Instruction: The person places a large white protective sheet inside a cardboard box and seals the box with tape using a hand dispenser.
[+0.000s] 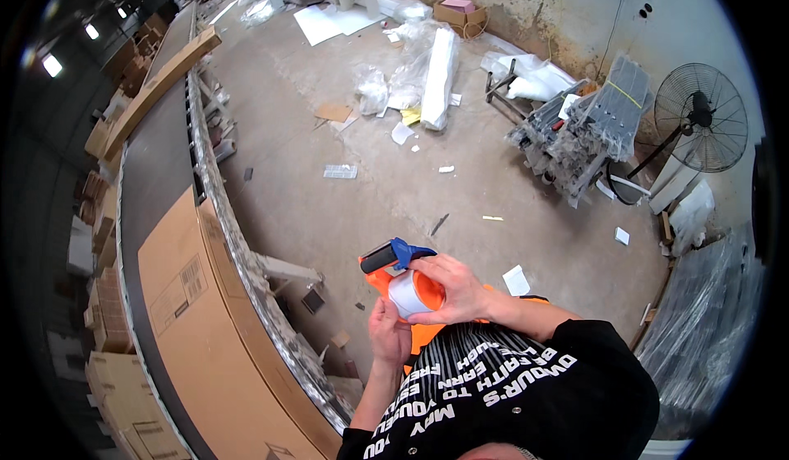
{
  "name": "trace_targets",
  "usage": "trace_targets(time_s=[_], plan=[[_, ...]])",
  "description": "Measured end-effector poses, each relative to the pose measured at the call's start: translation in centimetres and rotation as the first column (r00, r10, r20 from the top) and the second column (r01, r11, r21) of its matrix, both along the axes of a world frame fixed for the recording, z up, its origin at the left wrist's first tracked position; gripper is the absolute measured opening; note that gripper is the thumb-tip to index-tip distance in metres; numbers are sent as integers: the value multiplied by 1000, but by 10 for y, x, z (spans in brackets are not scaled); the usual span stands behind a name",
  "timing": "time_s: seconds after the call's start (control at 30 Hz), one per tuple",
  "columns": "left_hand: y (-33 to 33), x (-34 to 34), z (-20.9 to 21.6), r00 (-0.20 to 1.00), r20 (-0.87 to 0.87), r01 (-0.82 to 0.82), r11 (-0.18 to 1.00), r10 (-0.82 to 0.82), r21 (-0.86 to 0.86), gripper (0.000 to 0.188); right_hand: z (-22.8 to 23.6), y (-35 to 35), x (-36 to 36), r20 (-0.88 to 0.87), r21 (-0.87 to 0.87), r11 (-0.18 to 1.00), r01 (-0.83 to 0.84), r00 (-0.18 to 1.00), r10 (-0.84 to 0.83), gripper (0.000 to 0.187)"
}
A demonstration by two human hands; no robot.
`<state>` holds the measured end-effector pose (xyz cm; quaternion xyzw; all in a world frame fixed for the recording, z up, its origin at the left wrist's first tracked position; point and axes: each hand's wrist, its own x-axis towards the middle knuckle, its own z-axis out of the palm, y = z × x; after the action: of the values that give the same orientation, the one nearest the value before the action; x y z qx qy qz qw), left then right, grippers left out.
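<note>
Grasped in your right hand (pixel 457 286), the dispenser (pixel 381 281) should feel light, stiff; hold its hub (pixel 431 291). Your left hand's (pixel 388 332) pinch: cannot tell.

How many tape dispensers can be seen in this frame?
1. The orange-and-blue tape dispenser is in the person's right hand, with the left hand close against its lower side. Others may be hidden.
</note>
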<state>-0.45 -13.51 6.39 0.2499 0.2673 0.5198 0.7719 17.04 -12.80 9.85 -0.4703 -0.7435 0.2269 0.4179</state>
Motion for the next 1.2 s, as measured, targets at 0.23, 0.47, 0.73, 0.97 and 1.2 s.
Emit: trace_targets(time_s=[0.23,0.47,0.73,0.97,1.2], plan=[[101,-66,-42,951,73,-245,876,301,-416,43,53,53,50,-1,464,816,344,921,-388,65],[173,-71,-47,950,-74,-311,901,303,-304,41,115,155,113,615,771,405,-491,740,-274,44],[235,-38,-66,866,-179,-499,827,466,-258,36,23,339,238,406,572,732,371,647,-645,50],[302,-7,-29,732,-235,-681,676,640,-282,35,-98,426,72,241,-216,905,-366,879,413,56],[400,5,-20,690,-335,-714,677,641,-176,30,-83,518,21,-160,-466,631,-620,760,629,73]])
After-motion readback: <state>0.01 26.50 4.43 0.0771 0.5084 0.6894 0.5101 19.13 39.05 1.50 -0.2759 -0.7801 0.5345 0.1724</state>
